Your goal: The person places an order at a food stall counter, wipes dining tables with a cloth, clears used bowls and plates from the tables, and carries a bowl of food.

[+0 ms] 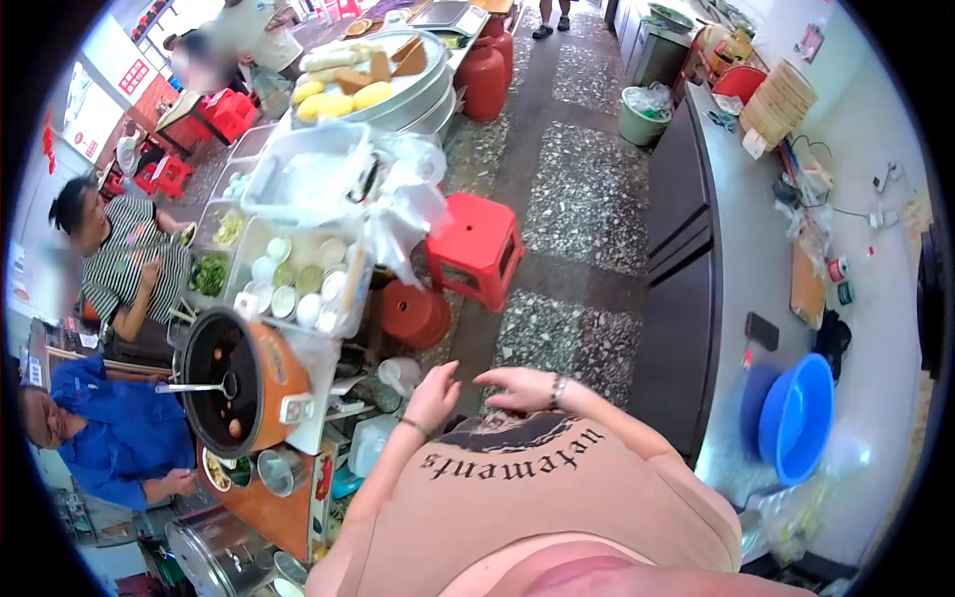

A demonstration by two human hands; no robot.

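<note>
In front of my chest, my left hand (435, 396) is raised, its fingers extended with nothing in them. Facing it across a small gap, my right hand (519, 388) points its fingers to the left, also holding nothing. Left of my left hand, below the counter's edge, is a whitish container (400, 377). Beyond both hands stand a red plastic stool (476, 239) and a round dark red stool (413, 313). A large orange pot (267, 370) with dark liquid and a ladle (199, 388) sits on the counter to the left.
Farther along the left counter are a bin of cups (348, 318) and a large steamer tray (438, 75). Two people stand behind that counter. Along the right runs a steel counter (731, 269) bearing a blue basin (796, 418). Red gas cylinders (482, 80) stand by the aisle.
</note>
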